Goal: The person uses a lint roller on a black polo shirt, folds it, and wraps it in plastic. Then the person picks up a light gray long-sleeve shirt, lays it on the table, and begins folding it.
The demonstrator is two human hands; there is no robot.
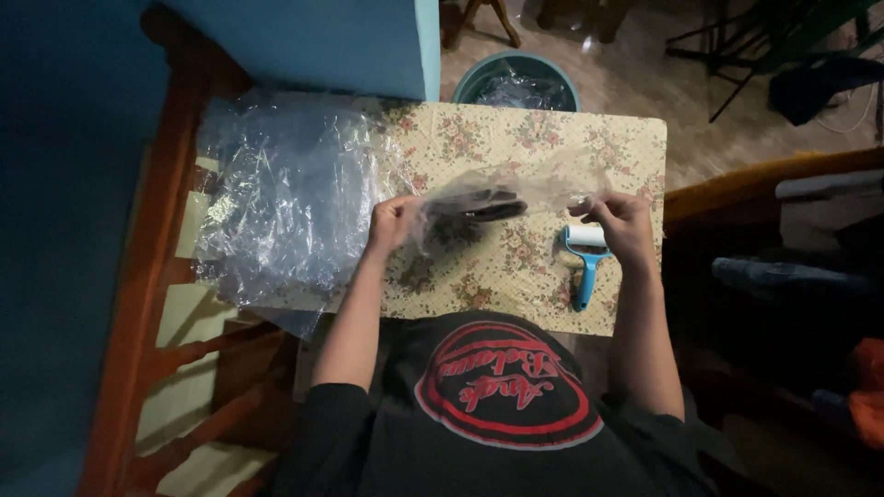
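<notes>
Closest to the lens, a black shirt [502, 405] with a round red emblem is filling the bottom of the view, and both forearms are reaching forward over the floral tabletop [552, 138]. Left hand [394, 224] is pinching one end of a clear plastic bag [516, 189], right hand [624, 221] is pinching the other, and the bag is hanging stretched between them just above the cloth. Its long axis is running left to right, straight across the body, with a dark item [483, 204] sitting inside toward the left end, so the left hand is the nearer one to that load. Just below the right hand, a lint roller [586, 258] with a white head and light blue handle is lying with its handle pointing back toward the person. Off to the left, a heap of crumpled clear plastic [285, 193] is spilling over the table edge. Beyond the far edge, a teal bin [516, 83] lined with plastic is standing on the floor.
</notes>
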